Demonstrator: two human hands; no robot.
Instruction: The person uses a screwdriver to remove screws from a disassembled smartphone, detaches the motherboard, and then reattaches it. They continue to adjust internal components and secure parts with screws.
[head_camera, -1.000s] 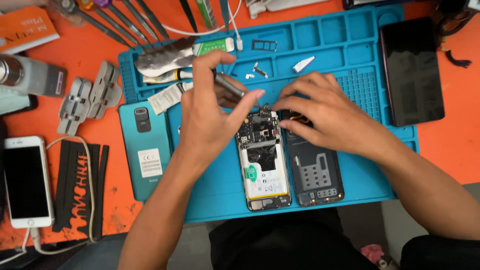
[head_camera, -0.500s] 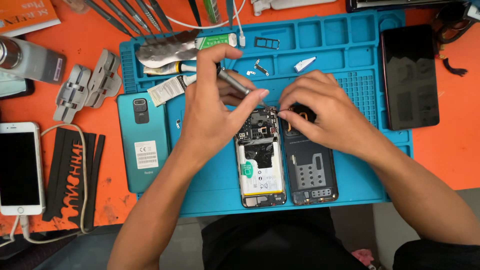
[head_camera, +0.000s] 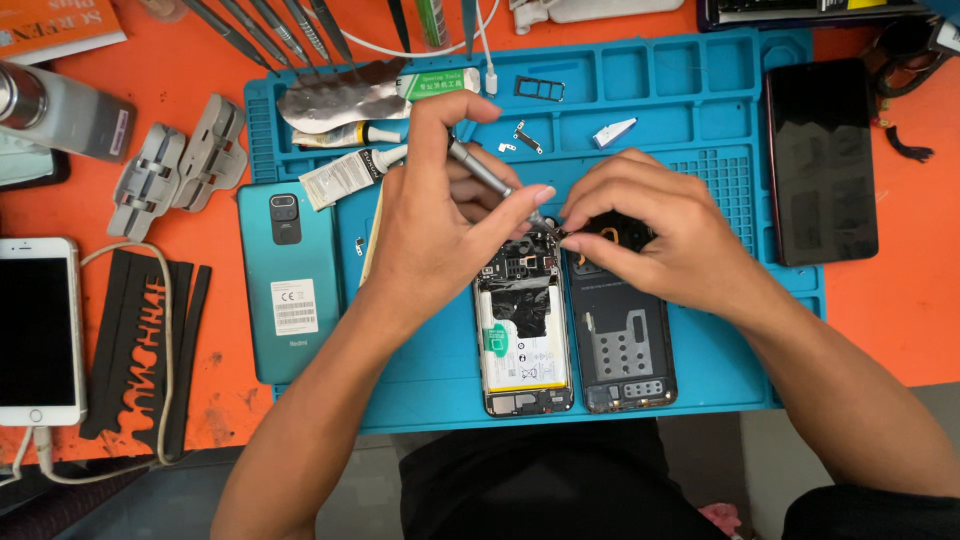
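An opened phone (head_camera: 525, 345) with its white battery showing lies on the blue work mat (head_camera: 420, 380). My left hand (head_camera: 440, 215) grips a slim grey screwdriver (head_camera: 480, 170), its tip down at the phone's upper end. My right hand (head_camera: 650, 225) pinches something tiny beside that tip; I cannot tell what. It rests over the top of a dark inner frame (head_camera: 620, 350) lying just right of the phone.
A teal back cover (head_camera: 288, 290) lies at the mat's left edge, a black screen panel (head_camera: 822, 160) at its right. Glue tubes (head_camera: 350, 175), small brackets (head_camera: 525, 135) and a tray sit in the mat's compartments. A white phone (head_camera: 38, 330), black strips and grey clamps (head_camera: 180, 165) lie left.
My hands have drawn closer together over the top of the open phone, and the screwdriver tip has come down between them. The view has shifted slightly.
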